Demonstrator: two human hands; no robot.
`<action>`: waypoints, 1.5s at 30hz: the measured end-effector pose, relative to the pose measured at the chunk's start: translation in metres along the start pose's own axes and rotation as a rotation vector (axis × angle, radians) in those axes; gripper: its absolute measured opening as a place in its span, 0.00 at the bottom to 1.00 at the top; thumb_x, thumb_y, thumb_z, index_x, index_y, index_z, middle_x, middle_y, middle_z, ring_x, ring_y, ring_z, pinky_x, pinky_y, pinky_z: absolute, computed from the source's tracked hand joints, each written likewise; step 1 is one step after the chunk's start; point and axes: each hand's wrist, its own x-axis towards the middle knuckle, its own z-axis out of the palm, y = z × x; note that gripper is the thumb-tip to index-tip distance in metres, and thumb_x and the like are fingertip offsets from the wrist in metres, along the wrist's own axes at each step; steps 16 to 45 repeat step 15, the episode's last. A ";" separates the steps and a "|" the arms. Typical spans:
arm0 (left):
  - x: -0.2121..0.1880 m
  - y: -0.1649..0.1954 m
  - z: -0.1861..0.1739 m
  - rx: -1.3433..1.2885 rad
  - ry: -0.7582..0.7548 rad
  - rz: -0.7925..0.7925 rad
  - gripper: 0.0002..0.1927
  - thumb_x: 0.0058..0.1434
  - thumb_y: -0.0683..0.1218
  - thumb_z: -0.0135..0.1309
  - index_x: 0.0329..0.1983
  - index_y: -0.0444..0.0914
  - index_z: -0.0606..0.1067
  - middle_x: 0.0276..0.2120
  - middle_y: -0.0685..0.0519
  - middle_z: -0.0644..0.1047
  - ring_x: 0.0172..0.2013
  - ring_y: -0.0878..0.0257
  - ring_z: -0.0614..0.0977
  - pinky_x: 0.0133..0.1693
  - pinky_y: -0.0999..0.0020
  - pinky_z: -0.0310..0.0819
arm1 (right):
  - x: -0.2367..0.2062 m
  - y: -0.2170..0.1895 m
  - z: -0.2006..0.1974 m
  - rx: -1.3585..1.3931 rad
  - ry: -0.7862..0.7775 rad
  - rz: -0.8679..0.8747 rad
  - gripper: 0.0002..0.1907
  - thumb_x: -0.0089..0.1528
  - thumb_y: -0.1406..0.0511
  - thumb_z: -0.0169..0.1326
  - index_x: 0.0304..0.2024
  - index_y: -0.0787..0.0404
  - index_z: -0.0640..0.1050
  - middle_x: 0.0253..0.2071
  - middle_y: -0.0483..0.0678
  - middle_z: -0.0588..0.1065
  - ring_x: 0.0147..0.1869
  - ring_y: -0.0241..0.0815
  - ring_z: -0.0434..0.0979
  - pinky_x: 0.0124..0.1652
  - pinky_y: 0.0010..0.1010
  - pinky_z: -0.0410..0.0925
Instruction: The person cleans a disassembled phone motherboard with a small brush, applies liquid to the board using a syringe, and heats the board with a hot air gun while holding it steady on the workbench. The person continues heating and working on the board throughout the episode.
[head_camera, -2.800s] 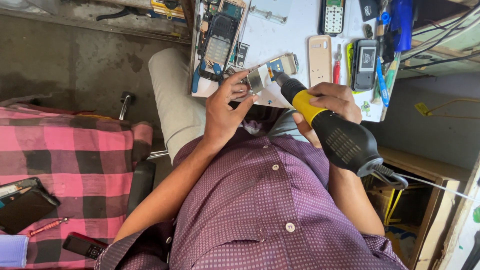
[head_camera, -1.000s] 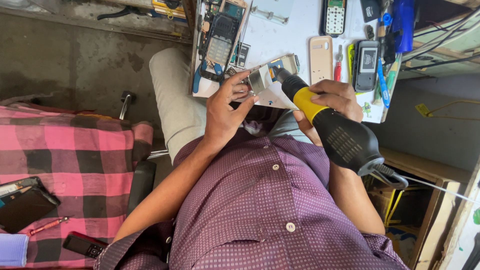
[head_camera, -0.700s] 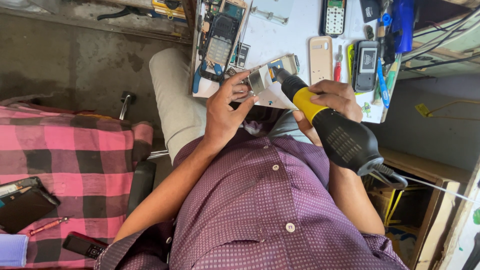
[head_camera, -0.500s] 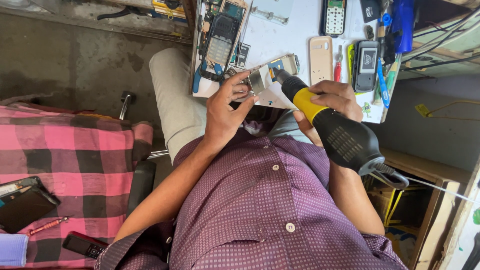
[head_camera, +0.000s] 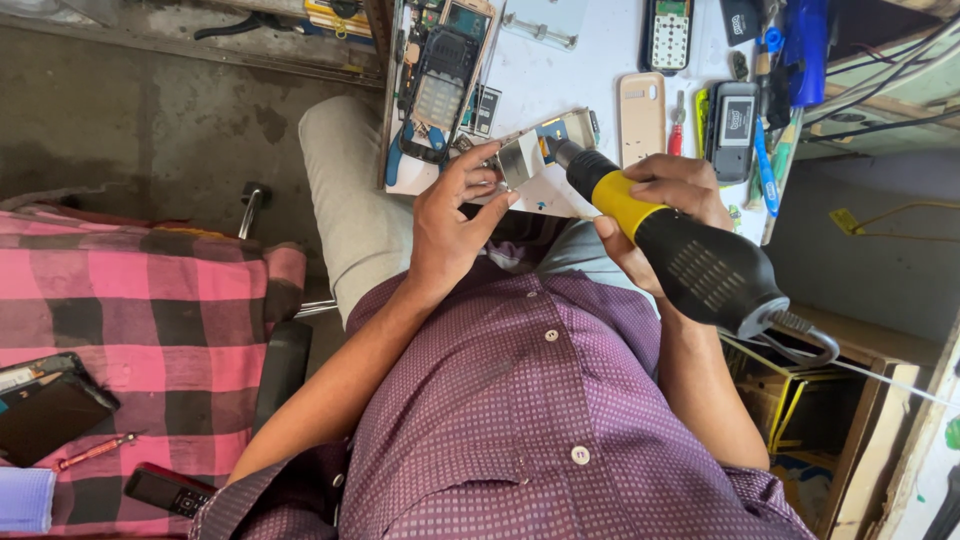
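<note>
Hot-air gun (head_camera: 690, 262) steady, phone part (head_camera: 535, 150) unmoved

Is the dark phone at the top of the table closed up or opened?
Opened: the dark phone lies with its cover off, circuit board and inner parts exposed.

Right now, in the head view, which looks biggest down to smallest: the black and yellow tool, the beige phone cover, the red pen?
1. black and yellow tool, though it sits nearest the camera
2. beige phone cover
3. red pen
</note>
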 end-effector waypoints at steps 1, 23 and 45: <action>0.000 0.000 0.000 0.006 -0.001 0.001 0.28 0.64 0.39 0.64 0.67 0.37 0.70 0.50 0.42 0.81 0.51 0.58 0.85 0.55 0.64 0.82 | 0.000 0.000 0.000 0.001 -0.004 0.003 0.22 0.63 0.65 0.70 0.51 0.62 0.71 0.52 0.57 0.75 0.51 0.47 0.79 0.51 0.34 0.74; 0.000 0.001 -0.001 0.002 -0.004 -0.006 0.28 0.64 0.39 0.64 0.67 0.37 0.70 0.50 0.42 0.81 0.52 0.58 0.85 0.56 0.64 0.82 | -0.004 0.000 -0.001 0.011 0.026 0.016 0.21 0.64 0.65 0.69 0.51 0.61 0.71 0.52 0.56 0.75 0.51 0.46 0.80 0.50 0.34 0.74; 0.000 0.001 -0.001 0.002 -0.004 -0.006 0.28 0.64 0.39 0.64 0.67 0.37 0.70 0.50 0.42 0.81 0.52 0.58 0.85 0.56 0.64 0.82 | -0.004 0.000 -0.001 0.011 0.026 0.016 0.21 0.64 0.65 0.69 0.51 0.61 0.71 0.52 0.56 0.75 0.51 0.46 0.80 0.50 0.34 0.74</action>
